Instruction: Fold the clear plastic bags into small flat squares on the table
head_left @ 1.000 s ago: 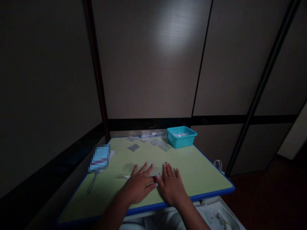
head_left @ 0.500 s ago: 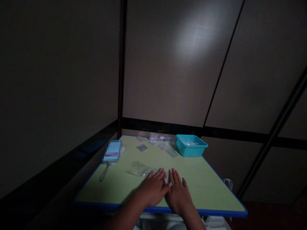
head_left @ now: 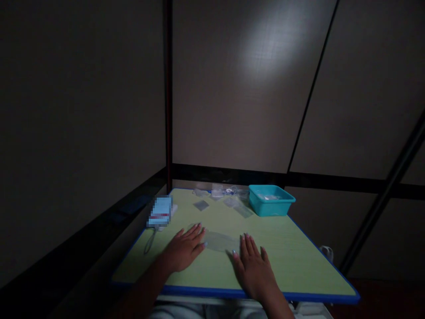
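A clear plastic bag (head_left: 222,241) lies flat on the green tabletop (head_left: 285,261), between my two hands. My left hand (head_left: 185,250) rests on its left end with the fingers stretched out. At the other end, my right hand (head_left: 254,268) lies palm down, fingers extended, its tips at the bag's right edge. Neither hand grips anything. The ends of the bag are partly covered by my fingers.
A turquoise basin (head_left: 270,208) with clear plastic inside stands at the back right. Several clear bags (head_left: 239,207) and a small grey square (head_left: 201,205) lie near the back edge. On the left is a pixelated blue device (head_left: 160,212) with a strap (head_left: 150,241).
My hands were close together at the bag's right part. The left hand has slid left, and the crumpled bag now lies flatter. The view has shifted slightly.
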Demonstrator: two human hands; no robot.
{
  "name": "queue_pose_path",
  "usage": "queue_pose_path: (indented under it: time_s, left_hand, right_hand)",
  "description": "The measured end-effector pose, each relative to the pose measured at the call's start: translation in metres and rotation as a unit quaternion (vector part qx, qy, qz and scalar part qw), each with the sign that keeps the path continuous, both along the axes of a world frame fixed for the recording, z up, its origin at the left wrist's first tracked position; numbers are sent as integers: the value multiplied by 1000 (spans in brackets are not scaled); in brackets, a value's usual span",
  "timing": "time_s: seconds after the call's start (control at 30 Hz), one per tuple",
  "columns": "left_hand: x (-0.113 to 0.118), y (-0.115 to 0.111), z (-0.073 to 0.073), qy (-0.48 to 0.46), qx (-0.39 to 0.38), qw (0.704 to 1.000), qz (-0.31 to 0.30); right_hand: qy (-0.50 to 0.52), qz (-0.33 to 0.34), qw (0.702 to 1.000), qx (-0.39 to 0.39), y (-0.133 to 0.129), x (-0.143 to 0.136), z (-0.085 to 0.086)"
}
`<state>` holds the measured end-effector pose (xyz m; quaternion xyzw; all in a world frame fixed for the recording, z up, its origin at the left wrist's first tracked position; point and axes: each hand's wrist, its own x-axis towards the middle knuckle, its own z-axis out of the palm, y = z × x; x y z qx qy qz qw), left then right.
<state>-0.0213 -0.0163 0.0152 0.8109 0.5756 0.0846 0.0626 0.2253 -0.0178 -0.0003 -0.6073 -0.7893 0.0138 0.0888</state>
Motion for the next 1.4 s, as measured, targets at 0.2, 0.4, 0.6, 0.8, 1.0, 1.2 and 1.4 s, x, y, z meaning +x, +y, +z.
queue_pose_path:
  time_s: [0.2,0.4,0.6,0.8,1.0,1.2,1.4]
  left_hand:
    - [53,-27,18,-38,45,998,33]
    - [138,-21,21,-144,13,981,-128]
    - [107,9,7,-103,-8,993,-53]
    - [37,15,-4,-37,11,999,22]
    - [13,17,-2,-3,32,989,142]
    - [62,-4,8,-54,62,996,-40]
    - [64,12,0,-50,10,999,5]
  right_hand:
    - [-26,-9,1000,-12,-3,-1,6]
    - [-125,44,989,-62,-4,5,10]
    - [-97,-5,995,-31,-2,1,8]
    - [-76,-25,996,-29,-1,-2,8]
    - [-69,-26,997,-34,-4,-4,11]
    - [-70,-26,997,-34,-2,-2,9]
    - [-82,-27,995,-44,-3,-3,14]
